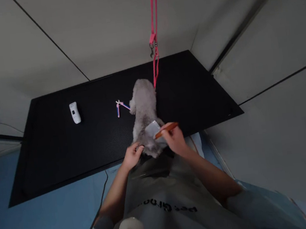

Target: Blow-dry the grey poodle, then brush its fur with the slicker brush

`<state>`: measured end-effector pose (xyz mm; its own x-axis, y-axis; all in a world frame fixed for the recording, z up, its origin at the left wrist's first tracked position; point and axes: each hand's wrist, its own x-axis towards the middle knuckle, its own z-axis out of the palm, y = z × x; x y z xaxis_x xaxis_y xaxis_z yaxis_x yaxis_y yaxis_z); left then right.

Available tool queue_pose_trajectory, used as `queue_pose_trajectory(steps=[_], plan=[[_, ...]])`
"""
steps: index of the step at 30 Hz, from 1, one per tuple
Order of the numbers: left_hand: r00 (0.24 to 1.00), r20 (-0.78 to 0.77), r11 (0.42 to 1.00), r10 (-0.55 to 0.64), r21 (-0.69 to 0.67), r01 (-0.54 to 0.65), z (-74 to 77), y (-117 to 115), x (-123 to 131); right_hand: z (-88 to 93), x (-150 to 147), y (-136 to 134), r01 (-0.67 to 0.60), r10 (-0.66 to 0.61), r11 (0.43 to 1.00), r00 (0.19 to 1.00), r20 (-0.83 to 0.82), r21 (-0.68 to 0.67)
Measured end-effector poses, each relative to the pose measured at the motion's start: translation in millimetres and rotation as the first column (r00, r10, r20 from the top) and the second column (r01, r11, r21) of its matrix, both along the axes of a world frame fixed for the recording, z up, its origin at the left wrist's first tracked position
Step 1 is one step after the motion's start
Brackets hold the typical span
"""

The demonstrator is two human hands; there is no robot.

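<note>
A small grey curly-coated dog (144, 100) is on the black grooming table, its body running from the middle of the table to the near edge. My right hand (173, 139) is closed round the orange handle of a slicker brush (168, 128). The brush's pale head lies over the dog's coat at the near end. On the left of that same end, my left hand (132, 155) pinches some fur between thumb and fingers. Which end of the dog faces me is hard to tell.
Pink-and-blue nail clippers (119, 105) lie spread left of the dog. Farther left on the table (97, 140) is a white hand-held device (75, 113). A pink leash (153, 36) with a metal clip hangs down beside the dog. Walls (98, 32) stand behind and right.
</note>
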<state>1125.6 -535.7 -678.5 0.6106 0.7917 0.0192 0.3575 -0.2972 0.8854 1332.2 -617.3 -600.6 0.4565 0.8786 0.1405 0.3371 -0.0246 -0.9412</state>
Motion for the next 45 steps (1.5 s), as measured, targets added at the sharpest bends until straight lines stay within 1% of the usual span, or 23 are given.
queue_pose_trajectory(steps=[2,3,6,7,10,11,14,15,18,19,22,23,26,27,30,31,34,35,36,38,39,42,45], plan=[[0.999,0.033,0.999,-0.043,-0.009,0.043,1.7,-0.6,3.7,-0.1,1.1,-5.8,-0.176,0.176,0.984,0.984,0.018,-0.037],[0.998,0.038,0.998,-0.059,-0.010,0.060,1.9,-0.7,4.9,-0.6,1.4,-8.7,-0.164,0.165,0.985,0.986,0.006,-0.046],[0.997,0.028,0.997,-0.070,-0.017,0.070,0.1,-0.7,5.8,-2.1,2.4,-17.4,0.136,-0.136,0.990,0.991,0.005,0.047],[0.997,0.023,0.997,-0.071,-0.026,0.071,-1.1,-0.7,5.4,-2.4,2.4,-20.5,0.131,-0.133,0.989,0.991,0.029,0.067],[0.998,-0.007,0.997,-0.060,-0.047,0.060,-4.6,-0.1,3.8,-2.6,1.1,-27.7,-0.162,0.163,0.987,0.983,0.088,-0.022],[0.998,-0.018,0.998,-0.053,-0.044,0.052,-5.7,0.2,3.2,-2.4,1.3,-28.8,-0.188,0.193,0.980,0.977,0.086,-0.058],[0.999,-0.021,0.999,-0.038,-0.011,0.038,-9.6,1.8,2.0,-0.5,4.5,-28.7,0.012,-0.009,0.999,0.995,0.095,-0.034],[0.999,-0.016,0.999,-0.039,-0.004,0.039,-11.3,2.5,1.6,0.2,6.0,-28.1,-0.001,0.004,1.000,0.993,0.114,-0.030],[0.999,-0.022,0.999,-0.034,-0.014,0.034,-18.7,5.7,0.4,1.1,9.5,-25.9,-0.294,0.310,0.949,0.935,0.174,-0.111],[0.999,-0.027,0.999,-0.027,-0.023,0.026,-21.6,7.1,-0.1,0.9,10.6,-25.0,-0.316,0.334,0.941,0.925,0.180,-0.119],[1.000,-0.014,0.999,-0.028,-0.033,0.028,-29.2,11.9,-1.8,0.5,13.9,-21.6,-0.130,0.133,0.991,0.974,0.183,-0.029],[0.999,-0.008,0.999,-0.037,-0.034,0.036,-30.5,13.5,-2.5,0.8,14.4,-20.2,-0.138,0.138,0.990,0.972,0.191,-0.016],[0.998,-0.009,0.997,-0.055,-0.049,0.055,-28.4,18.6,-4.5,1.9,12.1,-15.3,-0.354,0.365,0.931,0.907,0.212,-0.088],[0.998,-0.012,0.997,-0.056,-0.051,0.055,-25.6,20.6,-5.1,1.9,10.1,-13.4,-0.347,0.360,0.933,0.912,0.196,-0.097],[0.995,-0.035,0.995,-0.090,-0.034,0.089,-13.6,27.2,-6.5,-1.5,3.9,-7.3,-0.090,0.090,0.996,0.991,0.102,-0.007],[0.992,-0.052,0.993,-0.115,-0.027,0.113,-9.5,29.7,-7.1,-4.2,2.8,-5.5,-0.063,0.062,0.998,0.996,0.061,0.014],[0.980,-0.097,0.984,-0.175,-0.003,0.176,0.1,37.8,-10.3,-16.6,5.3,-0.3,-0.138,0.137,0.990,0.986,-0.093,-0.005],[0.977,-0.108,0.983,-0.184,0.006,0.186,2.0,40.5,-11.7,-21.5,7.9,1.2,-0.086,0.082,0.996,0.984,-0.159,-0.017],[0.974,-0.121,0.980,-0.193,0.017,0.197,3.4,42.9,-13.1,-26.4,10.6,2.3,0.029,-0.033,0.999,0.974,-0.224,-0.023],[0.962,-0.160,0.972,-0.220,0.049,0.230,5.4,46.6,-15.2,-35.7,13.3,2.4,0.283,-0.270,0.959,0.909,-0.318,-0.007],[0.953,-0.189,0.966,-0.235,0.065,0.251,6.4,47.8,-15.8,-40.2,12.5,1.3,0.335,-0.311,0.942,0.884,-0.348,0.009],[0.925,-0.297,0.955,-0.238,0.105,0.279,11.3,49.0,-16.6,-52.0,6.6,-5.8,0.246,-0.223,0.969,0.858,-0.463,-0.013],[0.900,-0.394,0.955,-0.185,0.144,0.259,18.3,49.1,-17.3,-58.7,11.7,-14.1,0.311,-0.318,0.943,0.745,-0.587,-0.117]])
